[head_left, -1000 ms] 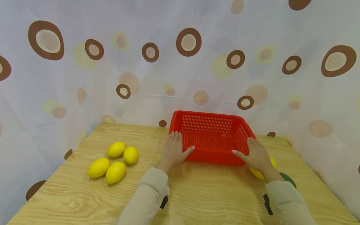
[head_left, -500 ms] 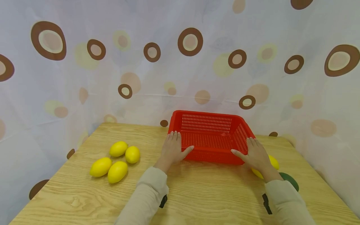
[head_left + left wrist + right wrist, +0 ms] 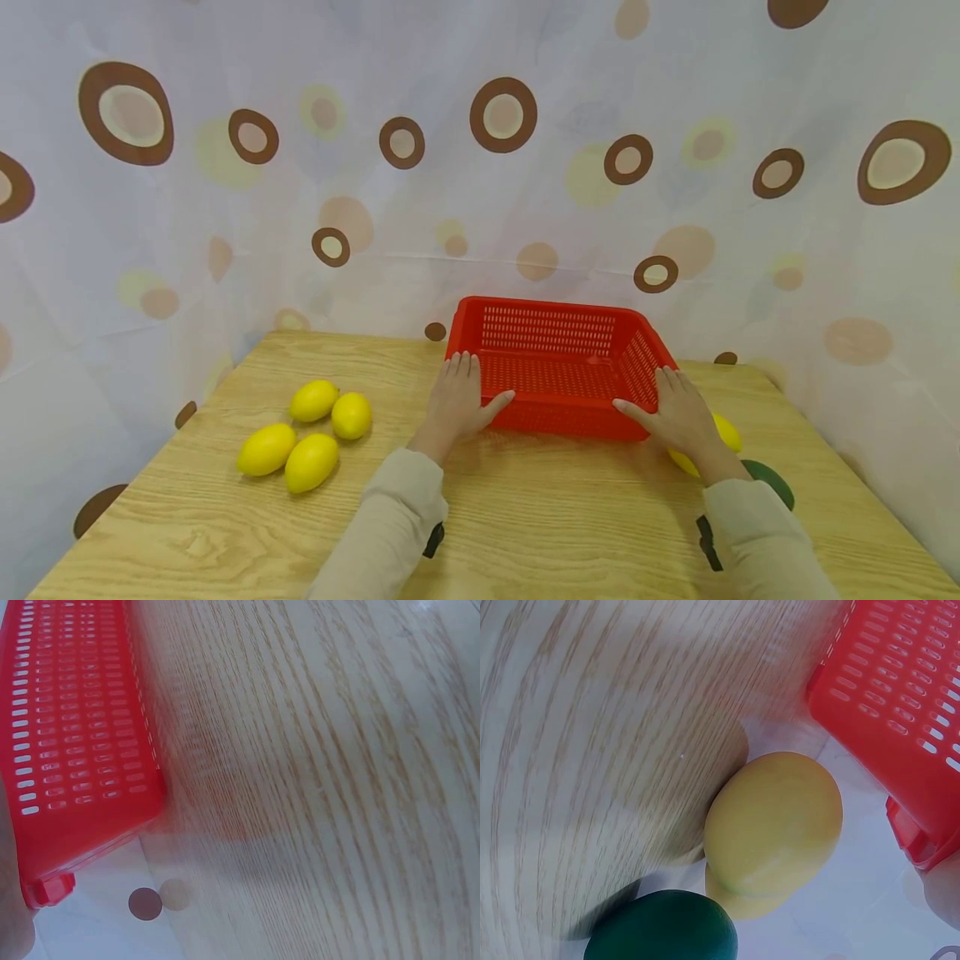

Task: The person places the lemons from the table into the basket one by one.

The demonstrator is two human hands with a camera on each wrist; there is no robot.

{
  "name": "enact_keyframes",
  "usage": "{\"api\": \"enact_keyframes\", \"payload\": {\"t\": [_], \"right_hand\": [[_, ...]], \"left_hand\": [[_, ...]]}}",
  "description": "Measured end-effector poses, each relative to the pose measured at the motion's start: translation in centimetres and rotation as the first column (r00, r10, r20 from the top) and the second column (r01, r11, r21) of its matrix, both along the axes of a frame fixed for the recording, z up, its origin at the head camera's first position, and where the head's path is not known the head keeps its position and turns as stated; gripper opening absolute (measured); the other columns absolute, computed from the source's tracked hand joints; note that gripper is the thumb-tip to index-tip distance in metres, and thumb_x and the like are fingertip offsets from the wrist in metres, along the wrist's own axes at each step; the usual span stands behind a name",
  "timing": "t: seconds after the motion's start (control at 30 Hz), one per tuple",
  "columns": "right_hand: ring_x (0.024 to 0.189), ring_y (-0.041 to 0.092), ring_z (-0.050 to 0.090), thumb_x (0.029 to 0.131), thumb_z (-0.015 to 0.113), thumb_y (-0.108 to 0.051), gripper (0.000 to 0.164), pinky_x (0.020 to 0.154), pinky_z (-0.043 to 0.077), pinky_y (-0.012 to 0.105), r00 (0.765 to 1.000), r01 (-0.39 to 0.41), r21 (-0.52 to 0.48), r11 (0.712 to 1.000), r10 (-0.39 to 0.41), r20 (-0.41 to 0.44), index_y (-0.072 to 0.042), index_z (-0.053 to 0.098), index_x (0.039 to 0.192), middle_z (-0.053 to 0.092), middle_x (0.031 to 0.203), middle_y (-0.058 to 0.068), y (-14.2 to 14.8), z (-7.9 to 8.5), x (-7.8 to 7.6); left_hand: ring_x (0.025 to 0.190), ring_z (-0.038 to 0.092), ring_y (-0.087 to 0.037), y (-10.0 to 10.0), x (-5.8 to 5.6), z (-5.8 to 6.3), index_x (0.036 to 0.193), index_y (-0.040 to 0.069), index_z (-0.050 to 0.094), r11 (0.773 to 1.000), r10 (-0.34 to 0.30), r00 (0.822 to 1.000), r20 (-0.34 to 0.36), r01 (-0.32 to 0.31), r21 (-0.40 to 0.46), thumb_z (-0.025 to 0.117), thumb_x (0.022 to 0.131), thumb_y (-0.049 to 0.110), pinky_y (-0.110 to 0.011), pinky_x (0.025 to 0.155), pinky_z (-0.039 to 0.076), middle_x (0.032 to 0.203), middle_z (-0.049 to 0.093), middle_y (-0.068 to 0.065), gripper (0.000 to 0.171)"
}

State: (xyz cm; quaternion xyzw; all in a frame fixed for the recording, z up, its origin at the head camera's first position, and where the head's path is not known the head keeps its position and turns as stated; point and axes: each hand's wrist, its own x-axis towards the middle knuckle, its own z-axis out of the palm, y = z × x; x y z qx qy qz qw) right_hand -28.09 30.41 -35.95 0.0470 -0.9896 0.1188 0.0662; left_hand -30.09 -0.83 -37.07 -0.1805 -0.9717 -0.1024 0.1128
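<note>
A red plastic basket (image 3: 562, 414) with slotted walls stands at the back of the wooden table, with nothing in it. My left hand (image 3: 456, 404) rests on its near left corner, fingers straight along the side rim and thumb out over the front rim. On the near right corner lies my right hand (image 3: 681, 417), its fingers also straight and its thumb pointing inward along the front. Beside the right hand are yellow fruits (image 3: 772, 825), one partly behind another, and a dark green oval fruit (image 3: 664, 930). The right hand and forearm partly hide them in the head view.
Several yellow lemons (image 3: 311, 462) lie in a loose group on the left of the table (image 3: 540, 533). Behind the table hangs a pale curtain (image 3: 442, 67) with brown ring patterns, close to the basket's far side.
The basket and both hands have shifted very slightly to the left. The hands keep the same pose on its corners, and the fruits stay where they were.
</note>
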Motion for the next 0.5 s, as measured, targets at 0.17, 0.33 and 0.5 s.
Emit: {"api": "enact_keyframes", "payload": {"t": [0.17, 0.33, 0.5], "right_hand": [[0.132, 0.054, 0.016, 0.085, 0.041, -0.066, 0.103, 0.109, 0.015, 0.064, 1.000, 0.001, -0.005, 1.000, -0.001, 0.004, 0.018, 0.017, 0.139, 0.018, 0.144, 0.039, -0.17, 0.24, 0.05], [0.132, 0.055, 0.016, 0.085, 0.041, -0.066, 0.103, 0.109, 0.014, 0.064, 1.000, 0.000, 0.001, 1.000, 0.000, 0.002, 0.019, 0.018, 0.138, 0.018, 0.144, 0.040, -0.17, 0.24, 0.11], [0.132, 0.055, 0.016, 0.085, 0.041, -0.067, 0.104, 0.109, 0.015, 0.064, 1.000, 0.004, -0.001, 1.000, -0.004, 0.009, 0.019, 0.018, 0.138, 0.018, 0.144, 0.039, -0.14, 0.13, 0.11]], "left_hand": [[0.140, 0.024, -0.034, -0.03, -0.10, -0.05, 0.142, -0.006, 0.028, 1.000, 0.000, 1.000, -0.002, 0.000, 0.018, 0.032, 0.092, 0.061, -0.040, 0.118, 0.017, 0.150, 0.028, -0.021, 0.083], [0.141, 0.024, -0.034, -0.05, -0.23, -0.16, 0.143, -0.005, 0.028, 1.000, 0.003, 1.000, 0.002, -0.003, 0.021, 0.031, 0.092, 0.061, -0.040, 0.118, 0.017, 0.150, 0.028, -0.020, 0.084], [0.140, 0.024, -0.034, -0.03, -0.24, -0.21, 0.142, -0.005, 0.029, 1.000, 0.003, 1.000, 0.002, -0.003, 0.018, 0.032, 0.092, 0.060, -0.040, 0.117, 0.018, 0.150, 0.029, -0.020, 0.083]]}}
